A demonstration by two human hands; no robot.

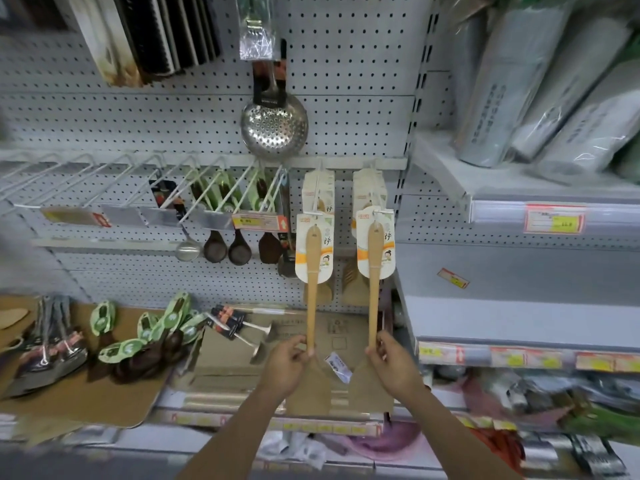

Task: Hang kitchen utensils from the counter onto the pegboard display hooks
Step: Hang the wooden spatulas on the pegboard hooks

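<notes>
Two wooden spatulas with white card sleeves hang upright in front of the pegboard (346, 98). My left hand (284, 363) grips the lower handle of the left spatula (312, 271), whose card top sits at a white hook (315, 202). My right hand (394, 362) grips the right spatula (374, 268) the same way, its card at the neighbouring hook (375, 202). Each hook holds more carded spatulas behind. On the counter's cardboard (104, 403) lie green-carded dark spoons (149, 334) and black-handled metal utensils (239, 327).
A perforated steel skimmer (273, 128) hangs above. A row of long white hooks (138, 181) to the left holds ladles and dark spoons. Bundled utensils (48, 348) lie at the counter's left. Grey shelves (519, 271) with rolls stand to the right.
</notes>
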